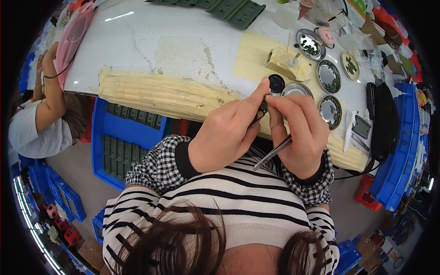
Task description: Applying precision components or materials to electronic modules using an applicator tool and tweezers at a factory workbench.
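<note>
Black small part [262, 110] sits in the pinch, centre of the frame, just above the person's striped top. Left hand [223, 133]: closed, index finger extended upward along the part, thumb largely hidden; the part is gripped near the fingertips. Finger gap is down to the part's own thickness. Exact contact points covered by the fingers.

Right hand [300, 130]: fingers curled, thumb and index tips brought together right at the part's upper end. Cannot tell whether they pinch it or only touch it. Same hand holds metal tweezers [274, 153] against the palm, one end sticking out toward the lower left of the grip. Whether the tweezer legs are apart: can't tell.

Black round dish [276, 83] just above the fingertips. Metal dish [298, 88] beside it, partly behind the right hand. Right of centre: two more round dishes, upper one [328, 76] and lower one [330, 112], dark green bits along their edges. Yellow taped block [286, 64] above the black dish. Blue tray [97, 151] left of the hands, below the table edge, with green slotted trays [120, 156] in it.
</note>
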{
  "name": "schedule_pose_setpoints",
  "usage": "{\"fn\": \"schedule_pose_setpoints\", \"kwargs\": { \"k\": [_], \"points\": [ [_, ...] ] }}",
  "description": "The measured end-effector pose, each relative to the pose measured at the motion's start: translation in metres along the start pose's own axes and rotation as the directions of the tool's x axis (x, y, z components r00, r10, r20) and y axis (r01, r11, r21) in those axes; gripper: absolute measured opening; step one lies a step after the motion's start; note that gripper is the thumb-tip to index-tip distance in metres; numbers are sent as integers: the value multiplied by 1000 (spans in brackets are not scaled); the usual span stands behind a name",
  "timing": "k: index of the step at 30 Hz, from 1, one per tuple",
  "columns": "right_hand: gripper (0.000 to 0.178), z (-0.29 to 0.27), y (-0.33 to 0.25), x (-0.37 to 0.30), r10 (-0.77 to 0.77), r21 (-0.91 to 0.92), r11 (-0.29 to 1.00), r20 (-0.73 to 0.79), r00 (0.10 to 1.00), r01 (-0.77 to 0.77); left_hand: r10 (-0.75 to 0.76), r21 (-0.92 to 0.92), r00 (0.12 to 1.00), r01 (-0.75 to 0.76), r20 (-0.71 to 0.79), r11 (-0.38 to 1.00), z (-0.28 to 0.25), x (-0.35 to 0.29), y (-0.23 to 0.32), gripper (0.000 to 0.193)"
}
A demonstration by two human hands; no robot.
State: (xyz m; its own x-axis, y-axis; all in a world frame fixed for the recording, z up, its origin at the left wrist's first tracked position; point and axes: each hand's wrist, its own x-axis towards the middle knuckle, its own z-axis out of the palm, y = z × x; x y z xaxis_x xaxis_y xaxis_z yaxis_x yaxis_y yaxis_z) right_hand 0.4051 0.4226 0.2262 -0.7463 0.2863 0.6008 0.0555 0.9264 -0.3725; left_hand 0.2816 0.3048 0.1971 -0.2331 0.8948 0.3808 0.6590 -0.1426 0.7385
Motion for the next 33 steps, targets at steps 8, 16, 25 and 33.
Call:
{"fn": "schedule_pose_setpoints", "kwargs": {
  "k": [8, 16, 25, 33],
  "points": [
    [34, 2, 4, -2, -15, 102, 995, 26, 1000, 13, -28, -51, 999, 26, -41, 998, 1, -2, -2, 74],
    [35, -25, 36, 19, 312, 44, 950, -76, 947, -309, -367, -897, 891, 370, 267, 244, -6, 14, -2, 43],
    [32, -6, 77, 30, 254, -62, 965, -16, 967, -255, -223, -887, 877, 355, 425, -296, 3, 9, -21, 42],
    [13, -24, 11, 25, 477, 541, 768, -125, 870, -343, -102, -733, 884, 310, 457, -606, 14, 3, -26, 47]
  ]
}}
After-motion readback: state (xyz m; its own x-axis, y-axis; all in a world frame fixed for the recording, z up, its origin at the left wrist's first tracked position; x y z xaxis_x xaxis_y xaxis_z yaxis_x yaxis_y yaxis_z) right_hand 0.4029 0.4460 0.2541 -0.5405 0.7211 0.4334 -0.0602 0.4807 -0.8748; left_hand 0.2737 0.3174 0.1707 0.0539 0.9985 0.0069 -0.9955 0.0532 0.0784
